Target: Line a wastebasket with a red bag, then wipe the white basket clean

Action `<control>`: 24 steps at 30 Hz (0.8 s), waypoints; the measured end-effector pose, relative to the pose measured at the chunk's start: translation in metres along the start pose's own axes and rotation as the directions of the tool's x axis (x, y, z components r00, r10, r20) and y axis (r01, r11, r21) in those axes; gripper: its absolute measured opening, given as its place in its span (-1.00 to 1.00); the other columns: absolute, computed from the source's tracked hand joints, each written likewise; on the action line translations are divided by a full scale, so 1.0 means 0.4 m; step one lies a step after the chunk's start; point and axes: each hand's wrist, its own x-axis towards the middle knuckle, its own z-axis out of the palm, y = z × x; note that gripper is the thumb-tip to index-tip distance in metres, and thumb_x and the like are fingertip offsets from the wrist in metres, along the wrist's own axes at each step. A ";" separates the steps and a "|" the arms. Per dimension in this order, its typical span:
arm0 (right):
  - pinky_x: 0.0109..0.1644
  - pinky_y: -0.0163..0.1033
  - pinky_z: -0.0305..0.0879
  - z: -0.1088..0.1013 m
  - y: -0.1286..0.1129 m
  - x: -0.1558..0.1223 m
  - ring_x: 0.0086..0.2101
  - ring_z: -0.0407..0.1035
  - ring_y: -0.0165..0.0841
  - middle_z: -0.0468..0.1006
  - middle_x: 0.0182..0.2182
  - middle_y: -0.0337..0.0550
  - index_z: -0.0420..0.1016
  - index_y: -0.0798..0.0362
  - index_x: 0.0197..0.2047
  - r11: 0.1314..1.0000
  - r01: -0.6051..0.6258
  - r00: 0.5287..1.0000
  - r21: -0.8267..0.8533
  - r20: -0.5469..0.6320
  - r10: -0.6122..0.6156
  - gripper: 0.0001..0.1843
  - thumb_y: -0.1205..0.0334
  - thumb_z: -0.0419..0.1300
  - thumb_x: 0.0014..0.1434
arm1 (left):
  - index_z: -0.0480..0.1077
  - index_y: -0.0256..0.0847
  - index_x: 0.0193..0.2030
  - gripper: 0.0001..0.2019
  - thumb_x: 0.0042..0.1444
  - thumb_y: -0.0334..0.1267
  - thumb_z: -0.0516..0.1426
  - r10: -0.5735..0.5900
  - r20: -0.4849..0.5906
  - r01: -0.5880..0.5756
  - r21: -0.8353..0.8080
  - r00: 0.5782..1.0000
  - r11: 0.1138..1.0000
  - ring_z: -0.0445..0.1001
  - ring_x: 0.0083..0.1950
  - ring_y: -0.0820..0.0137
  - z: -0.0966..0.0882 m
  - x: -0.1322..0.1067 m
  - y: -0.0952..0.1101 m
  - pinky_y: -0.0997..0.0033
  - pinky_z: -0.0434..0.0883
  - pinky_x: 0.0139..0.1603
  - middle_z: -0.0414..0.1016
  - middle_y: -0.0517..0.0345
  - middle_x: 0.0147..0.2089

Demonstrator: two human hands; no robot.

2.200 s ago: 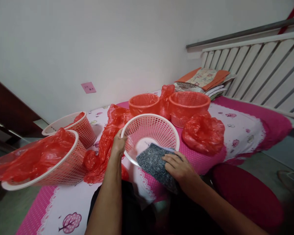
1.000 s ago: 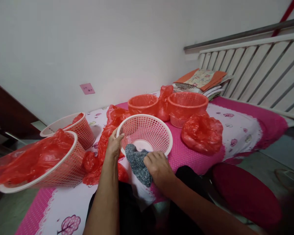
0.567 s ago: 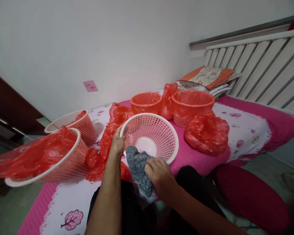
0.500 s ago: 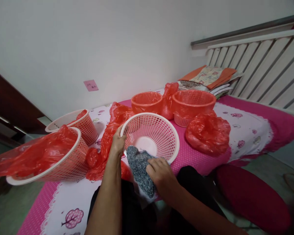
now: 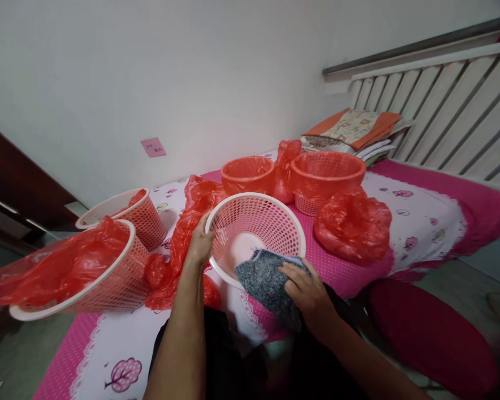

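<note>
A pink mesh basket [image 5: 275,219] lies tilted toward me on the pink bedspread [image 5: 416,211]. My left hand [image 5: 200,244] grips its left rim, fingers wrapped over the edge. My right hand [image 5: 306,291] presses a grey speckled cloth [image 5: 266,280] against the basket's near rim, fingers curled on the cloth. The cloth hangs down over the rim toward my lap.
Two pink baskets [image 5: 108,266] with red plastic bags lie at the left. Two red-lined baskets [image 5: 329,169] stand behind, with a loose red bag [image 5: 352,225] at the right. Folded cloths [image 5: 352,130] lie by the slatted white rail [image 5: 445,111]. A dark red cushion [image 5: 433,328] sits low right.
My right hand has slid the grey cloth rightward along the basket's near rim. The basket has tipped a little more toward me. My left hand keeps its grip.
</note>
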 end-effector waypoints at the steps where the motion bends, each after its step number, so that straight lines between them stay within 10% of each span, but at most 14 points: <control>1: 0.54 0.11 -0.01 -0.003 0.015 -0.005 0.23 0.45 -0.25 0.67 0.10 -0.05 0.40 -0.01 -0.17 1.000 -0.005 1.000 -0.014 -0.007 0.005 -0.68 0.42 -0.11 0.51 | 0.54 -0.18 0.15 -0.34 -0.21 -0.49 0.17 0.001 0.001 -0.001 0.008 1.000 1.000 0.53 0.32 0.13 0.001 0.000 0.002 0.00 0.22 0.55 0.65 0.03 0.18; 11: 0.50 0.15 0.08 -0.020 0.110 -0.014 0.36 0.34 -0.17 0.63 0.20 0.02 0.45 0.01 -0.15 0.996 -0.074 0.996 -0.051 0.042 0.077 -0.70 0.45 -0.07 0.46 | 0.54 -0.16 0.12 -0.39 -0.17 -0.50 0.20 0.007 0.023 -0.008 0.024 1.000 1.000 0.52 0.32 0.15 0.004 -0.001 0.010 0.01 0.21 0.55 0.64 0.03 0.18; 24: 0.46 0.28 0.20 0.022 0.047 -0.045 0.45 0.18 -0.09 0.51 0.29 0.16 0.37 0.01 -0.14 0.986 -0.153 0.985 0.067 -0.069 0.157 -0.76 0.45 -0.07 0.39 | 0.54 -0.19 0.13 -0.39 -0.19 -0.41 0.21 -0.047 -0.039 0.046 -0.028 0.998 0.999 0.54 0.27 0.11 0.005 0.009 -0.011 0.05 0.32 0.45 0.67 0.03 0.09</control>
